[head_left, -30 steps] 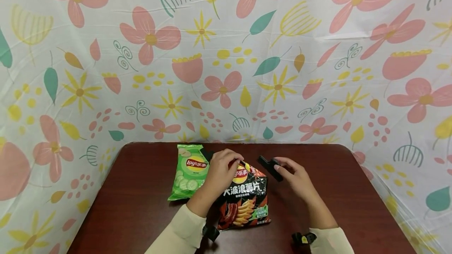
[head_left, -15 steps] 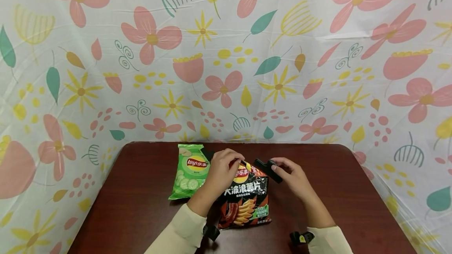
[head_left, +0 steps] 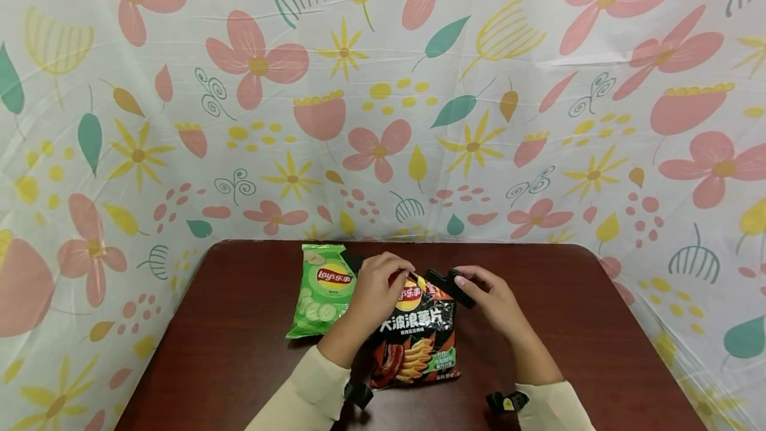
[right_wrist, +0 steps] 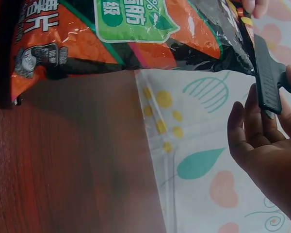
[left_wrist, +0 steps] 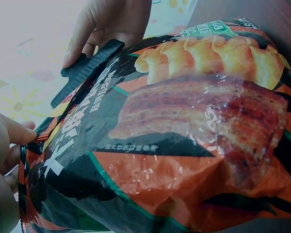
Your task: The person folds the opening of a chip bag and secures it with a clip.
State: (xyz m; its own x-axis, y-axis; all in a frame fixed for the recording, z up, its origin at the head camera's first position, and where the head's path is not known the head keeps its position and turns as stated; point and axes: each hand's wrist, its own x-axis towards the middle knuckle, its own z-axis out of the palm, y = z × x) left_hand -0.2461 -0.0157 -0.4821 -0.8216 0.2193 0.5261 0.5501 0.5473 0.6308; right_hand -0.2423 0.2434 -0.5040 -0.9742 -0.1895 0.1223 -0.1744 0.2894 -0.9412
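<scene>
A black and orange bag of potato chips [head_left: 413, 344] lies on the table with its top end raised and folded. My left hand [head_left: 376, 288] pinches that top edge at its left part, thumb against fingers. In my right hand [head_left: 493, 294] is a black bag clip [head_left: 450, 287], gripped between thumb and fingers. Seen from the left wrist, the bag clip [left_wrist: 87, 73] lies along the right part of the bag's top edge. From the right wrist, the bag clip [right_wrist: 266, 75] meets the bag's corner; whether it bites the bag I cannot tell.
A green bag of chips [head_left: 320, 298] lies left of the black one, with a dark object [head_left: 352, 262] at its upper right corner, partly hidden by my left hand. The brown table [head_left: 239, 351] ends at a flowered cloth [head_left: 383, 85] behind.
My right hand has moved left with the bag clip, bringing it from beside the bag to the bag's top edge. My left hand keeps its pinch in the same place.
</scene>
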